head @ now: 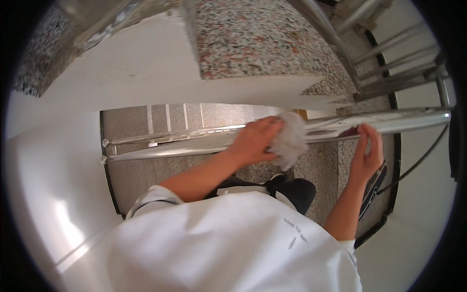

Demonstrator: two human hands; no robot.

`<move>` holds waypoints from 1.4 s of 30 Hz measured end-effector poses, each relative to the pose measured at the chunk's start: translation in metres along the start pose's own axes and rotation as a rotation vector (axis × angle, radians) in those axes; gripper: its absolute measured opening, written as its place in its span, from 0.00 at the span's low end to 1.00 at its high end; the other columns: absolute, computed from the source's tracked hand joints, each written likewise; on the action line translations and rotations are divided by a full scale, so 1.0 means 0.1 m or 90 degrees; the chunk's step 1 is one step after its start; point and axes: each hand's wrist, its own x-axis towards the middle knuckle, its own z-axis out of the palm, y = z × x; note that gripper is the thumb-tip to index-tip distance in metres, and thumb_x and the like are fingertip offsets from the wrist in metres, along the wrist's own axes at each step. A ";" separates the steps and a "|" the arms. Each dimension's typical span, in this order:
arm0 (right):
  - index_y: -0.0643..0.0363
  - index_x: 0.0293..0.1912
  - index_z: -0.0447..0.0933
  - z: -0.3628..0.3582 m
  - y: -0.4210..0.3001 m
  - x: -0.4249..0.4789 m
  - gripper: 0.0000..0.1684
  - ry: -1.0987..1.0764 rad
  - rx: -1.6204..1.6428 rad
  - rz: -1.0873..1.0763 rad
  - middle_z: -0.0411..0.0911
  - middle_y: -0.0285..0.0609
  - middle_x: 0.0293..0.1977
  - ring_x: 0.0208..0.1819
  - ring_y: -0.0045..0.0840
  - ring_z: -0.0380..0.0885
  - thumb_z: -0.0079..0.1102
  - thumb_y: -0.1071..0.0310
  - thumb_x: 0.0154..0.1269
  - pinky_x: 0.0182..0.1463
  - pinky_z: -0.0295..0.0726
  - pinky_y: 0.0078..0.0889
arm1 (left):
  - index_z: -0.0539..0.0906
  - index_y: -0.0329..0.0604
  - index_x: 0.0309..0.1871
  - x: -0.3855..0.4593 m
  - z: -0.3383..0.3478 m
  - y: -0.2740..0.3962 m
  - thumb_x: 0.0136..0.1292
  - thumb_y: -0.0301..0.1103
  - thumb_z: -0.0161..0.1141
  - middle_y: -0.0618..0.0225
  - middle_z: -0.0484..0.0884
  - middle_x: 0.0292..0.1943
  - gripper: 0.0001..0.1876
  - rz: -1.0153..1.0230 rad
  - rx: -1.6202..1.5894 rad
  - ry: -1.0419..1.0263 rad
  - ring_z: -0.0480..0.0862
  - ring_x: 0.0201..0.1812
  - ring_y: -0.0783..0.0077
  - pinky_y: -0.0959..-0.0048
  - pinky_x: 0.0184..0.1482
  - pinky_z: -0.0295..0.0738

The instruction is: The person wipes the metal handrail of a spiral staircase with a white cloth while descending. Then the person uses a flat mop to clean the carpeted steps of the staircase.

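A fluffy greyish-white cloth (290, 140) is bunched in my left hand (258, 140), pressed against a polished metal handrail (379, 121) that crosses in front of me. Motion blur softens the cloth and the hand. The cloth hides the stretch of rail beneath it. Farther right, my right hand (369, 151) has bent fingers and nothing in it. Its fingertips meet the lower edge of the rail or lie just short of it; I cannot tell which. A reddish reflection shows in the metal beside them.
Speckled stone steps (251, 40) and a white wall edge (153, 80) rise beyond the rail. Metal balusters (397, 47) stand at upper right. Striped stairs (175, 116) lie below. A dark cable (419, 168) hangs at right, near a dark elongated object (374, 191).
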 end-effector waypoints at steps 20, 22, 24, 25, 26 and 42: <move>0.49 0.32 0.77 0.32 0.59 0.37 0.06 0.136 -0.177 -0.172 0.79 0.31 0.24 0.29 0.24 0.79 0.58 0.68 0.50 0.42 0.77 0.31 | 0.59 0.33 0.65 1.20 -0.03 0.46 0.50 0.44 0.67 0.49 0.70 0.58 0.42 -0.242 -0.433 -0.309 0.71 0.60 0.59 0.65 0.62 0.63; 0.50 0.36 0.79 0.25 0.58 0.37 0.07 0.127 -0.148 -0.172 0.80 0.32 0.26 0.28 0.22 0.79 0.59 0.70 0.55 0.39 0.77 0.27 | 0.61 0.33 0.63 0.99 0.07 0.38 0.50 0.41 0.66 0.49 0.69 0.59 0.39 -0.188 -0.348 -0.228 0.71 0.60 0.57 0.65 0.61 0.63; 0.52 0.32 0.77 0.20 0.36 0.27 0.04 0.203 0.121 -0.034 0.76 0.35 0.22 0.26 0.25 0.77 0.60 0.70 0.53 0.36 0.75 0.26 | 0.63 0.33 0.62 0.70 0.12 0.29 0.50 0.36 0.65 0.48 0.68 0.60 0.37 -0.116 -0.248 -0.124 0.70 0.60 0.53 0.63 0.61 0.63; 0.53 0.30 0.76 0.18 0.20 0.16 0.04 0.235 0.258 0.032 0.75 0.36 0.19 0.25 0.27 0.76 0.60 0.70 0.52 0.34 0.74 0.26 | 0.64 0.33 0.62 0.51 0.14 0.29 0.49 0.33 0.64 0.47 0.67 0.60 0.36 -0.073 -0.192 -0.064 0.69 0.61 0.51 0.61 0.62 0.62; 0.57 0.33 0.76 0.08 0.08 -0.08 0.06 0.192 0.343 0.119 0.74 0.39 0.22 0.23 0.25 0.73 0.62 0.70 0.54 0.29 0.72 0.27 | 0.64 0.33 0.61 0.35 0.17 0.30 0.49 0.30 0.63 0.47 0.67 0.60 0.35 -0.028 -0.139 -0.004 0.68 0.61 0.49 0.60 0.62 0.61; 0.46 0.67 0.58 0.62 -0.07 -1.96 0.40 -0.251 1.088 0.799 0.60 0.39 0.64 0.59 0.29 0.65 0.46 0.36 0.63 0.59 0.68 0.45 | 0.71 0.37 0.59 -0.21 0.56 0.35 0.51 0.25 0.55 0.47 0.65 0.63 0.27 0.299 0.096 -0.160 0.64 0.64 0.43 0.49 0.66 0.53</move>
